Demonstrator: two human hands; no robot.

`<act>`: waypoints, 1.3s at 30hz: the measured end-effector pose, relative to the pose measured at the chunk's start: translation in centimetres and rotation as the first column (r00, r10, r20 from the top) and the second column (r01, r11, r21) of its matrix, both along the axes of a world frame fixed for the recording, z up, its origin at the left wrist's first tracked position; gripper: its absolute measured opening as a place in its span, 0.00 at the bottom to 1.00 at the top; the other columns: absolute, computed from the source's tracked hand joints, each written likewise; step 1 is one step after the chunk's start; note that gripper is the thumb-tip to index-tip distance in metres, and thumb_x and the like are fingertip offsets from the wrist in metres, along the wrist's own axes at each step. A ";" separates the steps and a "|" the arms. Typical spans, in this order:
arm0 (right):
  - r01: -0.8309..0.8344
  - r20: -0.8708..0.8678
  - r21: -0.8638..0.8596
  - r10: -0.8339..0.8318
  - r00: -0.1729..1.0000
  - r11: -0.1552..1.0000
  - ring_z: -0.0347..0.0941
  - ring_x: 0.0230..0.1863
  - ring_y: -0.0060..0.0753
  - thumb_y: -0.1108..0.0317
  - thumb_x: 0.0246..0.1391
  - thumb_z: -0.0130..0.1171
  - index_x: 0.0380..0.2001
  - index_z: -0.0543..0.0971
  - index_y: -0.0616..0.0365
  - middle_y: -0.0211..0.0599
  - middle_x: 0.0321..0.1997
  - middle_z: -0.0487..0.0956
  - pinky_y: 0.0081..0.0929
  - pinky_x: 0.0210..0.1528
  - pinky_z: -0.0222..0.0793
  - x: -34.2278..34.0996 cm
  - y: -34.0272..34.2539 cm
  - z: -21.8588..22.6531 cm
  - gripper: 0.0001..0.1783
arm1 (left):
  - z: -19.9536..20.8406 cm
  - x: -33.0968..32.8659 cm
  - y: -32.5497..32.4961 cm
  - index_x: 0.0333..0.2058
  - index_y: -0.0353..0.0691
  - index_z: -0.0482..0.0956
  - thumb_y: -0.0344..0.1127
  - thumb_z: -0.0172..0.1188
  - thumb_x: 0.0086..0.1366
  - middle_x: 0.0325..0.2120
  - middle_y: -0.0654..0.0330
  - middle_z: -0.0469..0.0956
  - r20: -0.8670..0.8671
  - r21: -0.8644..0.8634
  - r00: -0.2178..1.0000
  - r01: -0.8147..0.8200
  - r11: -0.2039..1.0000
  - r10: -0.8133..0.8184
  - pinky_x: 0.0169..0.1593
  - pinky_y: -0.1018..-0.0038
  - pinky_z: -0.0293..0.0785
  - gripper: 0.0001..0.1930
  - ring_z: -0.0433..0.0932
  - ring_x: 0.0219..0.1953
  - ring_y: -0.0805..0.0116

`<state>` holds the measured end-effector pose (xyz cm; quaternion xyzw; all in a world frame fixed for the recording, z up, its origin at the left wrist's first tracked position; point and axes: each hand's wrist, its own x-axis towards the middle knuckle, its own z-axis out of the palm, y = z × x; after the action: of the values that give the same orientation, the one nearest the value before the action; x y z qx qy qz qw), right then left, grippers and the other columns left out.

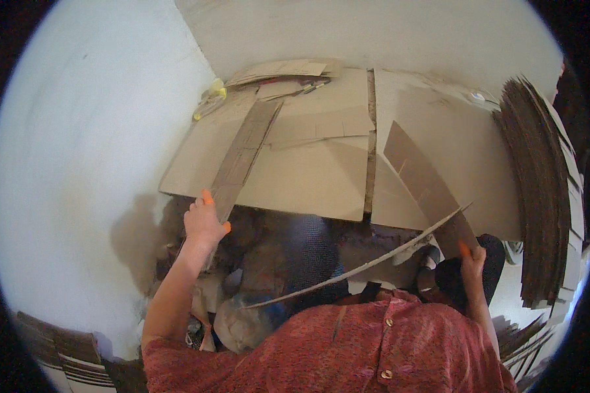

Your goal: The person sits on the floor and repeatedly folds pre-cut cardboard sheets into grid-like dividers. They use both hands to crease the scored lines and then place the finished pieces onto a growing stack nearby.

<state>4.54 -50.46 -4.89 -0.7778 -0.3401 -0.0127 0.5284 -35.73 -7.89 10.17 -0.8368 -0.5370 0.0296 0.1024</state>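
Note:
My left hand [203, 221], with orange covers on its fingertips, is closed on the near end of a long narrow cardboard strip [242, 145]. That strip slants away across the work surface, its far end by the back pile. At the right, my right hand [473, 259], also with an orange fingertip cover, grips the lower end of another cardboard strip [429, 185], tilted up to the left. A thin, curved cardboard piece [357, 270], seen edge-on, crosses in front of my body and over the right strip. What holds it up I cannot make out.
Large cardboard sheets [308, 177] cover the work surface, with a gap between two of them. Flat cardboard pieces [282, 69] and pens [314, 87] lie at the back. A tall cardboard stack [537, 196] stands right; a white wall [78, 164] bounds the left.

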 end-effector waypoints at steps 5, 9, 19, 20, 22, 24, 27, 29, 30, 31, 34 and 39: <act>-0.046 0.005 -0.107 0.047 0.999 0.993 0.65 0.23 0.19 0.72 0.54 0.57 0.31 0.78 0.68 0.30 0.21 0.75 0.24 0.26 0.61 0.0 0.5 2.1 0.08 | 0.0 2.3 0.0 0.60 0.34 0.52 0.46 0.71 0.45 0.45 0.47 0.71 0.011 0.036 0.998 0.056 0.998 -0.057 0.48 0.60 0.70 0.48 0.72 0.49 0.51; -0.039 -0.075 -0.062 0.034 0.997 0.997 0.67 0.24 0.20 0.71 0.53 0.58 0.33 0.78 0.68 0.32 0.22 0.77 0.23 0.28 0.64 0.5 0.5 1.3 0.08 | 0.9 0.8 2.1 0.61 0.36 0.53 0.46 0.70 0.46 0.46 0.48 0.71 0.173 -0.044 0.985 0.005 0.999 0.003 0.49 0.59 0.70 0.48 0.71 0.50 0.51; -0.068 -0.039 -0.044 0.066 0.997 0.997 0.64 0.23 0.19 0.70 0.53 0.58 0.30 0.77 0.67 0.34 0.19 0.74 0.27 0.24 0.60 0.8 0.5 0.9 0.09 | -1.6 -8.7 -4.6 0.60 0.31 0.58 0.41 0.72 0.40 0.42 0.48 0.70 0.182 0.157 0.967 0.153 0.976 -0.181 0.46 0.59 0.68 0.48 0.69 0.45 0.49; -0.074 -0.037 -0.043 0.072 0.997 0.996 0.63 0.22 0.19 0.70 0.54 0.58 0.30 0.77 0.67 0.34 0.19 0.74 0.28 0.24 0.59 1.0 0.7 1.0 0.09 | -2.4 -9.7 -5.6 0.59 0.31 0.58 0.40 0.72 0.39 0.42 0.48 0.70 0.192 0.197 0.959 0.171 0.965 -0.209 0.46 0.59 0.67 0.48 0.69 0.45 0.49; -0.068 -0.041 -0.052 0.066 0.997 0.996 0.62 0.22 0.19 0.69 0.54 0.58 0.30 0.77 0.67 0.34 0.18 0.73 0.27 0.23 0.58 0.7 1.0 1.8 0.09 | -4.0 -10.4 -7.4 0.59 0.31 0.58 0.38 0.72 0.38 0.41 0.49 0.70 0.211 0.276 0.940 0.205 0.939 -0.268 0.46 0.59 0.66 0.49 0.69 0.44 0.49; -0.074 -0.036 -0.063 0.072 0.997 0.995 0.64 0.24 0.18 0.70 0.54 0.58 0.32 0.77 0.67 0.34 0.20 0.74 0.26 0.24 0.60 0.4 1.4 2.6 0.09 | -4.7 -9.9 -8.3 0.59 0.31 0.59 0.37 0.71 0.38 0.46 0.50 0.69 0.190 0.210 0.963 0.152 0.966 -0.193 0.47 0.59 0.63 0.47 0.67 0.47 0.48; -0.109 -0.027 -0.010 0.108 0.994 0.994 0.70 0.30 0.18 0.73 0.54 0.58 0.39 0.77 0.67 0.37 0.28 0.79 0.24 0.31 0.66 -0.1 1.8 3.9 0.10 | -6.8 -10.0 -8.6 0.59 0.31 0.60 0.36 0.71 0.38 0.50 0.50 0.67 0.081 0.258 0.966 0.218 0.941 -0.246 0.48 0.58 0.61 0.47 0.66 0.49 0.49; -0.123 -0.027 0.140 0.128 0.991 0.983 0.73 0.37 0.19 0.76 0.54 0.57 0.45 0.75 0.66 0.39 0.35 0.82 0.22 0.38 0.69 -0.9 2.4 4.8 0.14 | -8.1 -9.7 -8.1 0.59 0.32 0.61 0.37 0.71 0.37 0.52 0.51 0.66 -0.062 0.326 0.944 0.327 0.887 -0.325 0.49 0.57 0.60 0.47 0.65 0.50 0.50; -0.136 -0.054 0.104 0.142 0.988 0.985 0.74 0.40 0.19 0.77 0.54 0.57 0.47 0.74 0.66 0.40 0.38 0.82 0.22 0.41 0.69 -0.8 2.1 4.8 0.15 | -8.5 -9.7 -8.1 0.59 0.32 0.61 0.36 0.70 0.38 0.52 0.51 0.66 -0.063 0.311 0.950 0.310 0.898 -0.306 0.49 0.57 0.60 0.46 0.65 0.51 0.51; -0.150 -0.082 0.068 0.155 0.985 0.986 0.74 0.42 0.20 0.78 0.54 0.56 0.48 0.73 0.66 0.41 0.41 0.81 0.22 0.44 0.69 -0.7 1.8 4.7 0.17 | -9.0 -9.6 -8.2 0.59 0.32 0.62 0.36 0.69 0.39 0.52 0.52 0.66 -0.065 0.296 0.956 0.293 0.909 -0.287 0.49 0.57 0.59 0.44 0.65 0.51 0.52; -0.159 -0.105 0.068 0.166 0.981 0.985 0.74 0.43 0.21 0.78 0.54 0.56 0.49 0.73 0.66 0.42 0.43 0.81 0.22 0.46 0.69 -1.0 1.7 4.8 0.18 | -9.3 -7.5 -8.3 0.59 0.33 0.63 0.34 0.63 0.45 0.53 0.53 0.65 -0.051 0.334 0.956 0.288 0.898 -0.287 0.48 0.58 0.60 0.39 0.65 0.51 0.53; -0.162 -0.066 -0.002 0.162 0.985 0.987 0.74 0.42 0.22 0.78 0.53 0.57 0.49 0.74 0.66 0.43 0.41 0.81 0.23 0.46 0.69 -1.1 2.2 6.2 0.18 | -8.3 -4.2 -7.1 0.60 0.35 0.62 0.29 0.56 0.50 0.54 0.55 0.65 -0.114 0.366 0.928 0.371 0.853 -0.354 0.46 0.61 0.60 0.34 0.65 0.51 0.55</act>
<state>3.44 -48.30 1.28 -0.7494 -0.3847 0.0572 0.5358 -39.98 -15.02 1.90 -0.8860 -0.3628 -0.0776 0.2781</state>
